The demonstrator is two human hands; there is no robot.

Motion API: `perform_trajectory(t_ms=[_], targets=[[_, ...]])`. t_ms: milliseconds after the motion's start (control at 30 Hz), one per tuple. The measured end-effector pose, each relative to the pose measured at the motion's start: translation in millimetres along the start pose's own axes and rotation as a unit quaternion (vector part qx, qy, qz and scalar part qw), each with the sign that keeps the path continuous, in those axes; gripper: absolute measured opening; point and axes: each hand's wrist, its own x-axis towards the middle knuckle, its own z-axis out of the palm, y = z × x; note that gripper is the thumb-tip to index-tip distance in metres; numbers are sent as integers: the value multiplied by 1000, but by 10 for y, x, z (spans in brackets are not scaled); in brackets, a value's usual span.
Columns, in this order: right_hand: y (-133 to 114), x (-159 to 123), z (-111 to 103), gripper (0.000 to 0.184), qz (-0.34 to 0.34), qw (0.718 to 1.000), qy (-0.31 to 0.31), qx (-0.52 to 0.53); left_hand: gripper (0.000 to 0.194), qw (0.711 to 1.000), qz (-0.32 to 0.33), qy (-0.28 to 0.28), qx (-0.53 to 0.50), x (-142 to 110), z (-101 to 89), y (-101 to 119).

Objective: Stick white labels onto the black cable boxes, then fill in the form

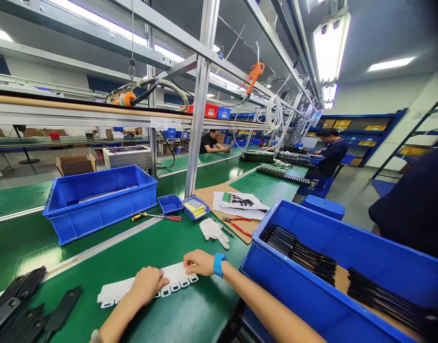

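strip (174, 273), white, lies on the near green bench (176, 319), tabs (165, 291) along its near edge; handling seems under way, what is left unclear. our left hand (146, 284) rests over it, our right hand (200, 262) curls at its right end; we cannot tell whether fingers grip.

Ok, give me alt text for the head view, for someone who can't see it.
A person's left hand and right hand are on a white strip edged with small openings, on a green workbench. To the right stands a blue bin of black parts; beyond the hands lie a white glove and red-handled pliers.
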Motion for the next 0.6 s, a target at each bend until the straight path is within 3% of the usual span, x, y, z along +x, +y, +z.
perform_trajectory(t_ms=[133, 333, 433, 600], targets=[[-32, -7, 1, 19, 40, 998, 34, -17, 40, 1000, -9, 0, -7, -34, -41, -17], [-6, -37, 21, 14, 18, 999, 27, 13, 25, 997, 45, -58, -38, -265, -345, -450], [27, -59, 45, 11, 8, 999, 35, 33, 21, 998, 16, -56, -21, -369, -373, -543], [59, -100, 105, 10, 6, 996, 54, 69, 30, 997, -45, -53, -13, -356, -341, -551]])
